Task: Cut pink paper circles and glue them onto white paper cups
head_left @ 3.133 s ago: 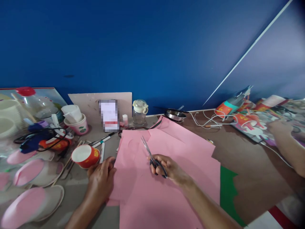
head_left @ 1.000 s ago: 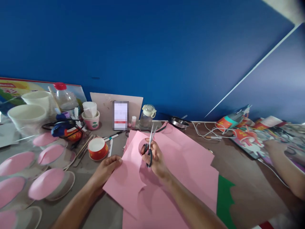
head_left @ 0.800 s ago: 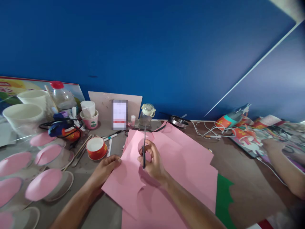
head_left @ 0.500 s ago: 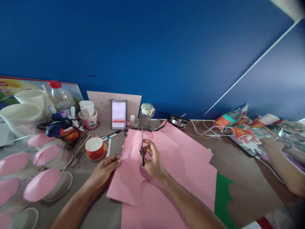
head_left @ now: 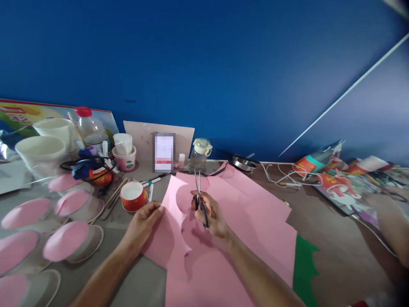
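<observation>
My left hand [head_left: 147, 219] pinches the left edge of a pink paper sheet [head_left: 169, 226], whose right side has a curved, ragged cut. In my right hand [head_left: 214, 215] is a pair of scissors [head_left: 198, 194] with dark handles, its blades slightly parted and pointing away from me. The blades stand just right of the cut edge. Beneath both lie larger pink paper sheets [head_left: 249, 213] spread over the table.
Bowls topped with pink paper cones [head_left: 68, 241] crowd the left. A red paper bowl [head_left: 133, 196], a screen [head_left: 164, 152] and a lidded jar [head_left: 200, 152] stand behind. Green paper [head_left: 303, 264] lies right, and a co-worker's blurred arm [head_left: 391, 217] is at far right.
The scissors have opened and turned, coming away from the paper's cut edge. The held sheet now shows the curved cut, its left part lifted and bent. The whole view has shifted slightly.
</observation>
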`<state>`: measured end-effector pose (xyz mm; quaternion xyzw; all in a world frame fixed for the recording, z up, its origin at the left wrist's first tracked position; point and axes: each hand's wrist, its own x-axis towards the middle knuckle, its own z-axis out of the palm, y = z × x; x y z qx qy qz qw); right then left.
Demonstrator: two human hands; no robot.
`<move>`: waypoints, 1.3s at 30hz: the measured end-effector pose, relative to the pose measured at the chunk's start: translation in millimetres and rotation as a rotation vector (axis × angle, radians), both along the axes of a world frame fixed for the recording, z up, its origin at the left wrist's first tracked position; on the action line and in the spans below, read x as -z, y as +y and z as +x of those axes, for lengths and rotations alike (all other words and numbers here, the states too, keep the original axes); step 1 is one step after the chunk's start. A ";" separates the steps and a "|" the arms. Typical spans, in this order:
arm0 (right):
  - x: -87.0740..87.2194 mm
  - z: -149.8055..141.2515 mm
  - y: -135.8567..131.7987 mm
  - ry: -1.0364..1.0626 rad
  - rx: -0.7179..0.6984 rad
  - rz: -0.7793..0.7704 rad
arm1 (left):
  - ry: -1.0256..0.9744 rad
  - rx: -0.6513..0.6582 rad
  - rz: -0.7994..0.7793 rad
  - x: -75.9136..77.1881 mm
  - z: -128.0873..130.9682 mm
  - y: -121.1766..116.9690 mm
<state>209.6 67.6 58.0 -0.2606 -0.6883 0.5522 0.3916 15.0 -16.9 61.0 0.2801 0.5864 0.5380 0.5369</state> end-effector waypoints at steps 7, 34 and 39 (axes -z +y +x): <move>-3.2 14.8 18.2 -0.093 -0.090 0.087 | 0.150 -0.054 0.021 -2.0 -1.0 3.0; -9.3 12.7 24.0 -0.392 -0.279 0.016 | 0.376 -0.017 0.127 18.2 -5.8 1.8; -8.1 12.8 26.0 -0.370 -0.319 -0.047 | 0.406 -0.001 0.117 15.4 -3.8 2.2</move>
